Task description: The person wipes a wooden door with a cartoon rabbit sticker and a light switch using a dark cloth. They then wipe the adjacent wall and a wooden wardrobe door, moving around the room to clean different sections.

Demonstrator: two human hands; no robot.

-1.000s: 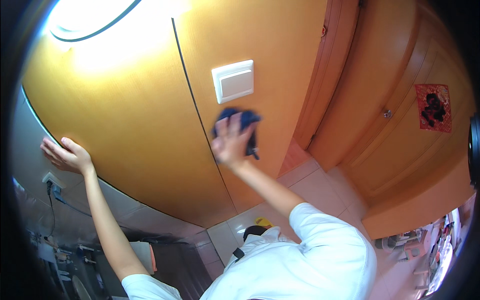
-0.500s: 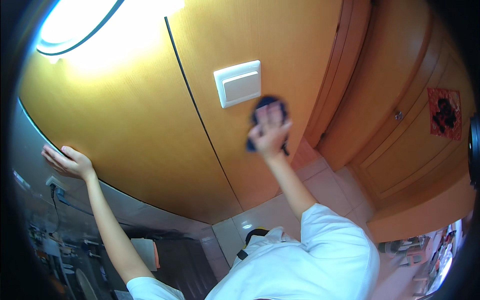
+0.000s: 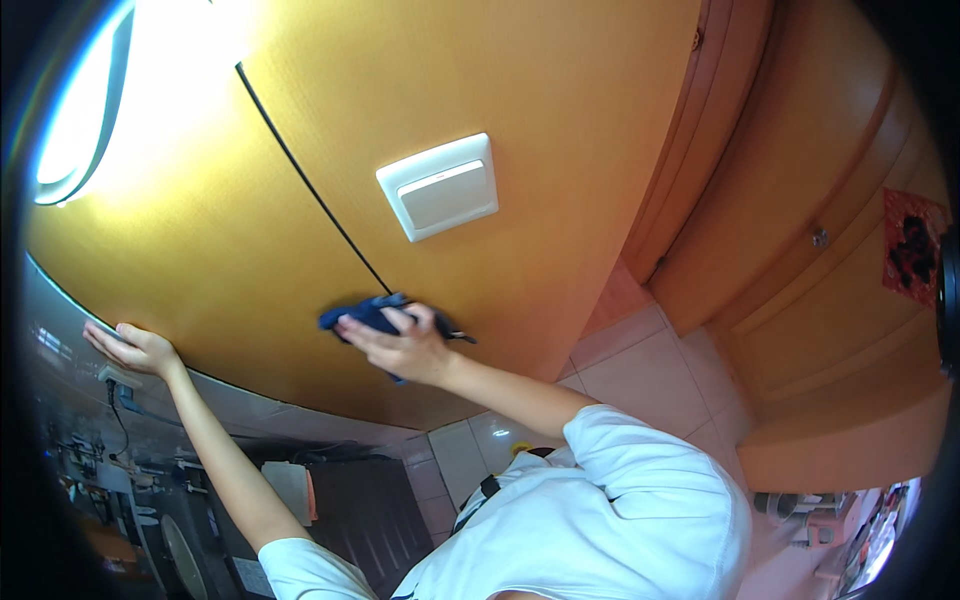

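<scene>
My right hand (image 3: 408,345) presses a dark blue cloth (image 3: 365,318) against the yellow-brown wood panel (image 3: 560,200). The cloth lies over the lower part of the dark vertical seam (image 3: 310,180), and its folds stick out past my fingers. Above it sits a white wall switch (image 3: 440,188) with one wide rocker. At the far left my left hand (image 3: 135,350) rests with fingers stretched along the panel's edge, holding nothing. A socket with a plug (image 3: 120,380) is just below that hand.
A bright round lamp (image 3: 85,110) glows at the upper left. To the right stands a wooden door (image 3: 830,330) with a red paper decoration (image 3: 912,245). Pale floor tiles (image 3: 640,370) show below the panel. Kitchen items and a dark appliance (image 3: 365,510) are at the lower left.
My right hand has moved the cloth left and down, from beside the switch to the seam. The view has shifted a little. My left hand stays at the panel's edge.
</scene>
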